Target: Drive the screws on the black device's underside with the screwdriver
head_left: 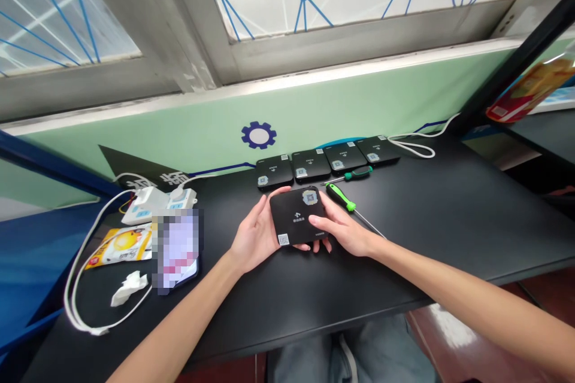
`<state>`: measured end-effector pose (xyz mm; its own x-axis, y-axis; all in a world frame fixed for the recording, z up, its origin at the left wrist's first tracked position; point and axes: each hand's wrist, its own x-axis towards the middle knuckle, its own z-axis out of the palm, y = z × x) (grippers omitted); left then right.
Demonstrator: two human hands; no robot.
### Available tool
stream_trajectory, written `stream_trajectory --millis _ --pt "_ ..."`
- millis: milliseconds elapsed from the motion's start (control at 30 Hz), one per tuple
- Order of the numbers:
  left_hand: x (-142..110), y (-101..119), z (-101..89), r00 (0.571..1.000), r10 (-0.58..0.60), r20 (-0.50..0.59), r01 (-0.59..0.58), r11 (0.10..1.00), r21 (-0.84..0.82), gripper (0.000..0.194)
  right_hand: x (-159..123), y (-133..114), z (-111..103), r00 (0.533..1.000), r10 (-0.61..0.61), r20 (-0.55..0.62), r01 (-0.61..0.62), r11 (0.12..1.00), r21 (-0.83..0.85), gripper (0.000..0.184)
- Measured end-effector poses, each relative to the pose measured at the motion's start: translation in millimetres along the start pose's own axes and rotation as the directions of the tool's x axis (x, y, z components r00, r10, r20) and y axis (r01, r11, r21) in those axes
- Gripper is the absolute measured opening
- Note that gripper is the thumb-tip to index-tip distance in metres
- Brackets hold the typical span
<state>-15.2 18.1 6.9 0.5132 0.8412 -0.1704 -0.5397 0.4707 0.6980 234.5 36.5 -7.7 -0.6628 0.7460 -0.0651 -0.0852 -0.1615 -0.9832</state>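
Observation:
Both hands hold a black set-top box [291,224] above the desk, its labelled face turned up toward me. A silvery sticker and a small white code label sit at opposite corners of it. My left hand [258,236] supports its left side, with fingers running underneath. On the right side, my right hand [344,227] grips it, thumb on top and fingertips below. Just behind lie a screwdriver with a bright green handle [340,196] and one with a dark green handle [358,173]. Several similar black boxes [311,166] stand in a row along the wall.
At the left are a white power strip [157,206] with plugs, a yellow snack packet [121,245], a blurred-out phone [177,251], crumpled tissue [129,288] and a looping white cable [69,299]. Another white cable [420,148] lies at the back right of the black desk [449,209].

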Motion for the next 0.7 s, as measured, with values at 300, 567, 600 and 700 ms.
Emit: stream_trajectory --millis 300,567,600,700 --pt "0.7 1.2 1.1 1.0 -0.02 -0.011 0.02 0.999 -0.026 0.049 0.5 -0.5 -0.3 1.0 0.014 0.003 -0.014 1.0 -0.005 0.061" --pt "-1.0 1.6 1.0 1.0 -0.003 0.013 0.003 1.0 0.011 0.05 0.8 -0.7 1.8 1.0 0.026 0.0 -0.026 1.0 0.003 0.062" --pt "-0.8 1.2 0.6 1.0 -0.002 0.012 0.002 1.0 0.007 0.05 0.9 -0.5 1.8 1.0 0.025 -0.002 -0.025 1.0 0.002 0.062" --pt "-0.2 -0.3 -1.2 1.0 -0.003 0.006 0.003 1.0 -0.012 0.05 1.9 0.5 2.0 1.0 0.023 -0.011 -0.023 1.0 -0.001 0.06"
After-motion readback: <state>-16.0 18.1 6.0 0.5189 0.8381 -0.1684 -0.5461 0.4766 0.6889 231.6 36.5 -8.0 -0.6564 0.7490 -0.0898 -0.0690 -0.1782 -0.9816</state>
